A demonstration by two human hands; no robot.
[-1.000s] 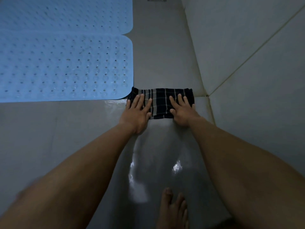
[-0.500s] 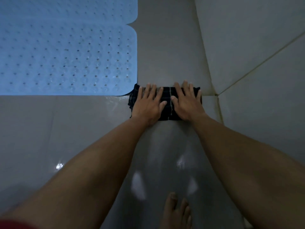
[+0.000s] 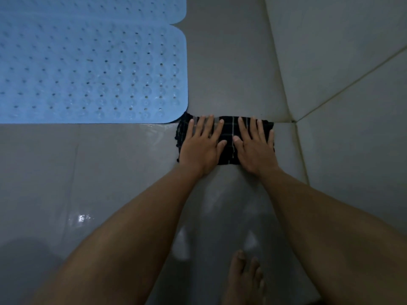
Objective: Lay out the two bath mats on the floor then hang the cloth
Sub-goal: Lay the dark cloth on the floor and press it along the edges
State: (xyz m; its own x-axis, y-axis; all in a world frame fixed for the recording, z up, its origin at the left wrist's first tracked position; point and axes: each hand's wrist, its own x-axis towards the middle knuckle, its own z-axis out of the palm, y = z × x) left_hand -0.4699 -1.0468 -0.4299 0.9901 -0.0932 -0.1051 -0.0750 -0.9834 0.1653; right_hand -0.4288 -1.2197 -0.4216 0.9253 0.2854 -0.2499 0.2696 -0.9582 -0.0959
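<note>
A dark checked cloth (image 3: 229, 133) lies flat on the grey tiled floor, just off the near right corner of a blue perforated bath mat (image 3: 88, 73). A second blue mat (image 3: 88, 7) lies flat right behind the first, edge to edge. My left hand (image 3: 202, 144) presses flat on the cloth's left half with its fingers spread. My right hand (image 3: 255, 146) presses flat on the right half in the same way. Neither hand is curled around the cloth.
A tiled wall (image 3: 341, 51) rises on the right and meets the floor just beside the cloth. The floor (image 3: 110, 172) in front of the mats looks wet and shiny. My bare foot (image 3: 244, 280) stands at the bottom, behind my arms.
Both hands have slid forward from the cloth's near edge onto its top and now sit closer together. The cloth looks a little narrower and more bunched.
</note>
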